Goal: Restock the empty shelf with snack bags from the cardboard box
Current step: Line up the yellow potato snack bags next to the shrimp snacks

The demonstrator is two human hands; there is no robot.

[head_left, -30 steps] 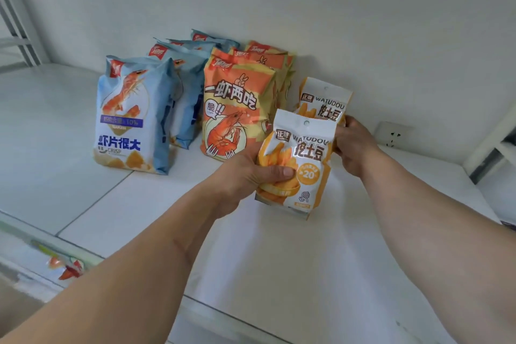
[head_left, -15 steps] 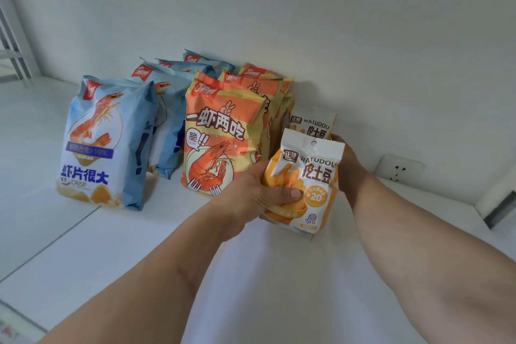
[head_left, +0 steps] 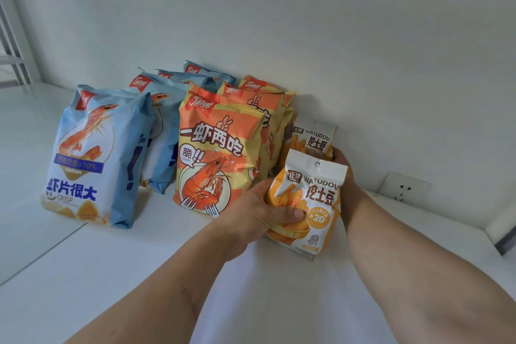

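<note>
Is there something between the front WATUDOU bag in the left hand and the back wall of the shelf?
Yes. A second WATUDOU bag stands directly behind the front WATUDOU bag, held by the right hand. The left hand grips the front one. Beside them the shelf is bare up to the wall.

We see two bare forearms coming in from the bottom edge, no sleeves in view on either. No watch, band or ring visible, no gloves. Our left hand point(head_left: 251, 218) shows its back and thumb, nail short and unpainted. Our right hand point(head_left: 344, 176) is mostly hidden, only its back, wrist and part of the fingers showing. Nothing else of the body is in view.
</note>
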